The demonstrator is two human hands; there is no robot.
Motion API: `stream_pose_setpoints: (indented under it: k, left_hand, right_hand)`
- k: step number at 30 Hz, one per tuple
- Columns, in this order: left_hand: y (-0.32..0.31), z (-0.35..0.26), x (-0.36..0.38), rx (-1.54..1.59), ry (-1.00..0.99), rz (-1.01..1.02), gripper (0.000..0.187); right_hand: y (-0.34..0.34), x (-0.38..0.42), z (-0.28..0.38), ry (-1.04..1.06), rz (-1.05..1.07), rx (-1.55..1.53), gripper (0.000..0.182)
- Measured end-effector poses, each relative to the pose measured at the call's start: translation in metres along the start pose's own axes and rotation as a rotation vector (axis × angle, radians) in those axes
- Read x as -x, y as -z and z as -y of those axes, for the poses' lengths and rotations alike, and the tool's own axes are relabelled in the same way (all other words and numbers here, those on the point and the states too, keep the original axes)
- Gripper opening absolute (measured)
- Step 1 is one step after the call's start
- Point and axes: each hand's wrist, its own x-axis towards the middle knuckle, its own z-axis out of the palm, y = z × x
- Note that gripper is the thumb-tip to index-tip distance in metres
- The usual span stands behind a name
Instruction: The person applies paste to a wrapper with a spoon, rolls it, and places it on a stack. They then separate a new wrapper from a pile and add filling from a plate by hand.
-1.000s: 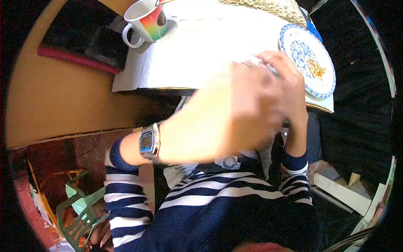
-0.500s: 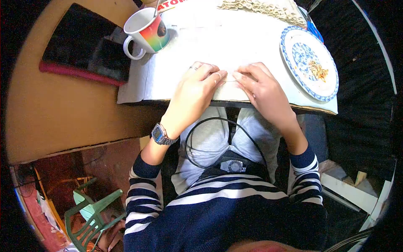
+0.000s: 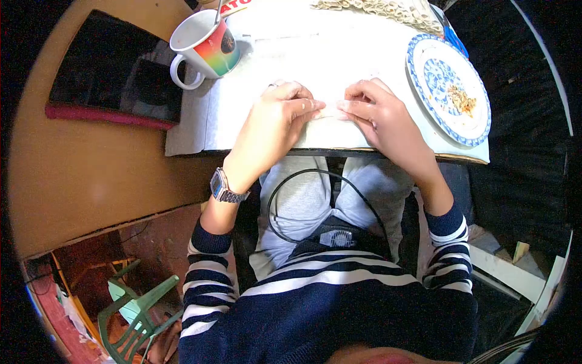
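My left hand, with a watch on its wrist, is closed in a pinch at the table's near edge. Opposite it, my right hand pinches too, its fingertips a short gap from the left ones. Between them is a thin pale piece that looks like a dough wrapper; it is washed out against the white surface and its outline is hard to see. To the right, a blue-and-white plate holds a small heap of chopped filling.
A mug with a utensil in it stands at the back left. Beside it lies a dark flat panel with a pink edge. Cream ruffled pieces line the far edge, near blue-handled scissors. A black cable loops over my lap.
Both hands have turned slightly, and the fingertips still pinch the pale piece. My left wrist has shifted left and the right wrist a little to the right. The view has tilted slightly.
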Motion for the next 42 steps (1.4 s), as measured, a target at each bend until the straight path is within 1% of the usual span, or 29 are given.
stream_pose_setpoints:
  k: [3,6,9,12,15,18,21,24,25,27,30,32,34,35,38,41,42]
  left_hand:
    - [0.004,0.006,-0.005,0.087,0.052,0.078,0.019]
    - [0.005,0.013,-0.010,0.124,0.057,0.099,0.017]
    - [0.005,0.014,-0.012,0.240,0.273,0.115,0.014]
    - [0.008,0.015,-0.016,0.252,0.311,0.153,0.010]
    - [0.007,0.019,-0.018,0.188,0.282,0.147,0.009]
    - [0.004,0.020,-0.020,0.138,0.169,0.036,0.007]
    - [0.004,0.019,-0.019,0.115,0.227,0.093,0.013]
    - [-0.008,0.003,-0.008,-0.058,0.005,-0.094,0.023]
    - [-0.014,-0.006,-0.001,-0.084,-0.026,-0.071,0.034]
    - [-0.017,-0.024,0.006,-0.185,-0.030,0.019,0.041]
    - [-0.028,-0.031,0.012,-0.369,-0.013,0.066,0.045]
    - [-0.030,-0.031,0.012,-0.367,-0.002,0.061,0.045]
    - [-0.030,-0.031,0.012,-0.378,-0.004,0.062,0.045]
    - [-0.030,-0.031,0.012,-0.389,-0.010,0.067,0.046]
    - [-0.031,-0.030,0.014,-0.417,-0.016,0.081,0.047]
    - [-0.032,-0.030,0.016,-0.440,-0.029,0.085,0.046]
    - [-0.032,-0.030,0.016,-0.448,-0.034,0.084,0.046]
  right_hand:
    - [-0.001,-0.003,-0.005,-0.018,0.002,-0.041,0.008]
    - [0.000,-0.006,-0.009,-0.050,0.005,-0.067,0.008]
    - [0.004,-0.011,-0.010,-0.113,0.023,-0.104,0.009]
    - [0.006,-0.016,-0.013,-0.172,0.049,-0.160,0.011]
    - [0.006,-0.022,-0.018,-0.178,0.076,-0.170,0.012]
    - [0.005,-0.026,-0.021,-0.166,0.096,-0.143,0.013]
    - [0.004,-0.027,-0.023,-0.184,0.103,-0.149,0.015]
    - [0.003,-0.027,-0.027,-0.193,0.104,-0.177,0.015]
    - [0.003,-0.027,-0.027,-0.192,0.105,-0.179,0.015]
    - [0.003,-0.027,-0.027,-0.198,0.099,-0.180,0.014]
    - [0.001,-0.027,-0.026,-0.213,0.085,-0.175,0.015]
    - [0.000,-0.027,-0.027,-0.213,0.074,-0.165,0.014]
    - [0.000,-0.022,-0.017,-0.219,0.057,-0.092,0.016]
    - [-0.001,-0.018,-0.010,-0.223,0.048,-0.057,0.018]
    - [-0.018,0.005,0.002,-0.028,-0.069,0.232,0.032]
    - [-0.027,0.019,0.021,-0.075,0.045,0.337,0.045]
    - [-0.027,0.020,0.026,-0.101,0.079,0.327,0.050]
